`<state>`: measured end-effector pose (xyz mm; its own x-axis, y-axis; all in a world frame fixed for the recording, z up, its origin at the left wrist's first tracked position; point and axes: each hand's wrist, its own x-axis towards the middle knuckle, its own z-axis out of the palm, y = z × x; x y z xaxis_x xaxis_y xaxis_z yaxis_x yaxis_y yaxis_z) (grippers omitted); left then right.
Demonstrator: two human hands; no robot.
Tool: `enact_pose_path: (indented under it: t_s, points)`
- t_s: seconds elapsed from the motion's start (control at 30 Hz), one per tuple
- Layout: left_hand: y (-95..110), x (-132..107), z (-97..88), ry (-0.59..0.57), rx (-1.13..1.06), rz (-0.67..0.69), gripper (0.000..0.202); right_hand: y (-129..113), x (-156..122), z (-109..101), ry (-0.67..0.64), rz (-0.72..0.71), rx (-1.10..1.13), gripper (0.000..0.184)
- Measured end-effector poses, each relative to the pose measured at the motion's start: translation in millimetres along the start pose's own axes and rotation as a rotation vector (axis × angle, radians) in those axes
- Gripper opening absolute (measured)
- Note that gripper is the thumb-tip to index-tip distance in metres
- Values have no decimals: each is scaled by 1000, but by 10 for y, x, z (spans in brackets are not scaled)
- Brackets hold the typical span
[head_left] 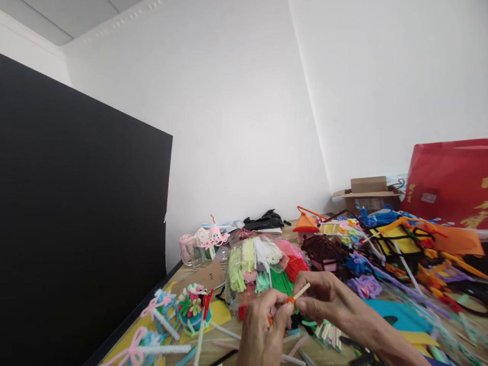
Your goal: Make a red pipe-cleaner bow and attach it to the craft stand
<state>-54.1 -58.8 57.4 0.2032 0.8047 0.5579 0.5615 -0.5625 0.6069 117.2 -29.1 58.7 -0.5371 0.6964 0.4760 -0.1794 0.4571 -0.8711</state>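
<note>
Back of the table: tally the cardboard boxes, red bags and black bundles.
Cardboard box: 1
Red bag: 1
Black bundle: 1
Total: 3

The left hand [263, 330] and right hand [328, 300] cover most of the orange twist [290, 300] on a white pipe cleaner [302, 291], so its shape can't be made out. The right forearm [381, 333] runs off the bottom edge, the red bag [446, 183] is cut off at the right, and its gold print [473, 216] is unreadable.
</note>
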Motion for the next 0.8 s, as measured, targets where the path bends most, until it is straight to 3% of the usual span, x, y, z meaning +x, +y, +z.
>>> enact_pose_path:
  t_s: [0.1, 0.2, 0.23, 0.33, 0.43, 0.5, 0.63, 0.8]
  points:
    - [-14, 10, 9, -32, -67, -106, 29, 4, 22, 24, 25, 32, 12, 27]
    - [-39, 22, 20, 66, 11, -91, 14, 59, 46, 60, 125, 58, 86, 27]
    - [-43, 24, 20, 127, 55, -45, 10, 87, 52, 70, 177, 63, 122, 26]
    - [-38, 29, 16, 239, 199, 211, 32, 177, 66, 80, 274, 85, 258, 25]
    - [-26, 42, 32, 302, 337, 479, 28, 244, 86, 76, 235, 125, 385, 23]
    - [-22, 56, 56, 386, 397, 579, 22, 269, 103, 77, 203, 142, 422, 23]
    - [-22, 68, 94, 489, 464, 653, 18, 265, 109, 101, 179, 146, 379, 28]
    - [-24, 65, 90, 486, 516, 656, 17, 188, 72, 120, 181, 120, 236, 33]
